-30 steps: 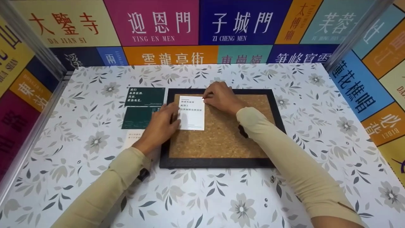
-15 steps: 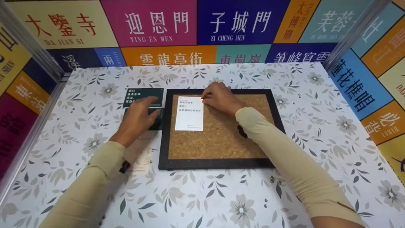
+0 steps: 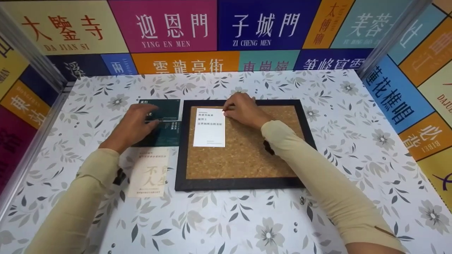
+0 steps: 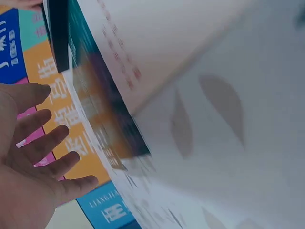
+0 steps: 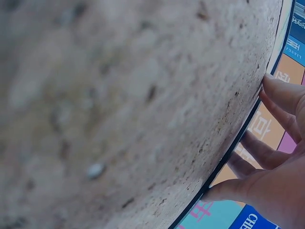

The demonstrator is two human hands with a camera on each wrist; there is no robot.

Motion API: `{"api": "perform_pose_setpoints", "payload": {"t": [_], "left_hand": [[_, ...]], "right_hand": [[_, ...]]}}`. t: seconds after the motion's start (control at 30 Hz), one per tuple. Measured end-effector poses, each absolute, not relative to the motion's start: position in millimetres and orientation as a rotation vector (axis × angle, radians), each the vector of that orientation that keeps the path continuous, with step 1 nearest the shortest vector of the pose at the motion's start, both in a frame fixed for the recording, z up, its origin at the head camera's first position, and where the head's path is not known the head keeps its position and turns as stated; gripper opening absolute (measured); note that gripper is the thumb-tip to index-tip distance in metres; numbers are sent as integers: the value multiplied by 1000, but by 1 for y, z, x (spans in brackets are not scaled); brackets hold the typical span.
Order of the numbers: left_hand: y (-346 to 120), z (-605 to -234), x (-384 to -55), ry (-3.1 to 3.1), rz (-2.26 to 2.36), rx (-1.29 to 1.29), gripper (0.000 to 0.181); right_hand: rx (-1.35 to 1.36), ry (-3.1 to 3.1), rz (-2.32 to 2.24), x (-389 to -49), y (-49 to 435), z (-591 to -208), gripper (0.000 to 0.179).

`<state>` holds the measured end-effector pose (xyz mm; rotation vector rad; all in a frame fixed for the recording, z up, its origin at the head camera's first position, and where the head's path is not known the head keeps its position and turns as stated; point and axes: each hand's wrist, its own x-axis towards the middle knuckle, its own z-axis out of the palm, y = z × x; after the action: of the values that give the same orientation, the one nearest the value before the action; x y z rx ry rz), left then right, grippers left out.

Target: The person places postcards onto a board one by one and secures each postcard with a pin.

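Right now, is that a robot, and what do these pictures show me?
No, it's a person in tan cloth sleeves. One camera on the head looks down; wrist cameras take the other two pictures. On the white, leaf-patterned table lie two dark green rectangular cards, a cream paper card and a black-framed brown cork board with a white paper card on it. The bare left hand, fingers apart, holds nothing. The right hand is at the white card's corner; anything it pinches is too small to tell.
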<state>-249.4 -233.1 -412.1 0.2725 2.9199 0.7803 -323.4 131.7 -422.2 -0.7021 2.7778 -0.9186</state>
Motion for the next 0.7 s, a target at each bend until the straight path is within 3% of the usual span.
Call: {"api": "perform_pose_setpoints", "payload": {"t": [0.17,0.7], "left_hand": [[-248,-417,-258,2855,765,165,66],[-286,-432,-292,2776,754,141,76]], "right_hand": [[-699,2774,-922,-322,133,-421,14],[-719,2772,-925,-323,134,-424,13]]}}
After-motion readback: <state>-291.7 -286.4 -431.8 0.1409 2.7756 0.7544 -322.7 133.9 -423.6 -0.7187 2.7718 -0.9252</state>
